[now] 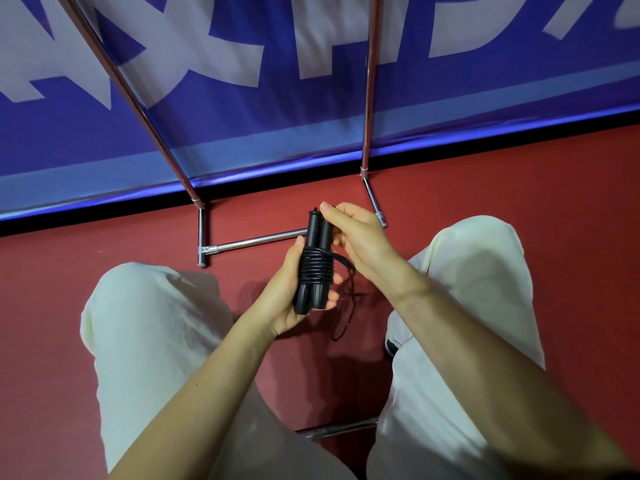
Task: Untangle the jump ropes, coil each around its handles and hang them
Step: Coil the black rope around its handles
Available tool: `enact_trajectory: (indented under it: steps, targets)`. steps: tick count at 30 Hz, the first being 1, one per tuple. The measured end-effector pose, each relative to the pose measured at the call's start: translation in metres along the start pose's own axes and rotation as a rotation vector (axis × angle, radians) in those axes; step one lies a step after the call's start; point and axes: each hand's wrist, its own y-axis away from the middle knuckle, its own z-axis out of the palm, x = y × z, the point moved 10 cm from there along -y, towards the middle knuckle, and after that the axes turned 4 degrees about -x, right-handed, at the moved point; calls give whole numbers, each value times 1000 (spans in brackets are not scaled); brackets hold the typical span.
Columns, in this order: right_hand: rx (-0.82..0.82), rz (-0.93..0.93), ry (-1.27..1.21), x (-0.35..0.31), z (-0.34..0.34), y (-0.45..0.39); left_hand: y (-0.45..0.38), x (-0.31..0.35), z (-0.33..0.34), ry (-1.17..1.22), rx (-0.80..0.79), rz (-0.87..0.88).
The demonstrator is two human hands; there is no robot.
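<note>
A blue banner with large pale letters, cut off at the top edge, fills the background above a red floor. A metal rack stands before it, its poles running out of view overhead. The person's pale-trousered knees frame the centre. The left hand grips the lower ends of two black handles, fingers curled round them. The rope is coiled tightly about their middle. The right hand pinches the handles' top ends. A thin loose cord dangles below, its end hard to trace.
</note>
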Motion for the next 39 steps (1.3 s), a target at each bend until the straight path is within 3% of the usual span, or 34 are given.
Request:
enact_trajectory:
  steps: [4, 8, 11, 16, 18, 21, 24, 30, 33, 39]
  targets:
    - [74, -29, -20, -10, -7, -4, 6, -7, 3, 216, -59, -125]
    - [-17, -10, 11, -16, -1, -4, 6, -8, 5, 11, -80, -27]
    - [-51, 74, -8, -6, 5, 4, -2, 0, -8, -77, 20, 42]
    - [53, 18, 374, -8, -9, 3, -2, 8, -24, -253, 160, 89]
    - [89, -87, 483, -14, -12, 3, 1, 13, -30, -326, 220, 115]
    - [-135, -333, 862, -23, 14, 4, 1, 18, -31, -389, 195, 99]
    - [-331, -302, 1028, -11, 21, 2, 3, 20, -34, -473, 147, 49]
    - [-504, -215, 938, -3, 22, 7, 9, 18, -40, -582, 41, -24]
    - [-596, -274, 1033, 4, 27, 13, 11, 14, -46, -592, -7, -66]
    - [-616, -403, 1033, 0, 42, 25, 13, 1, -41, -523, -144, -184]
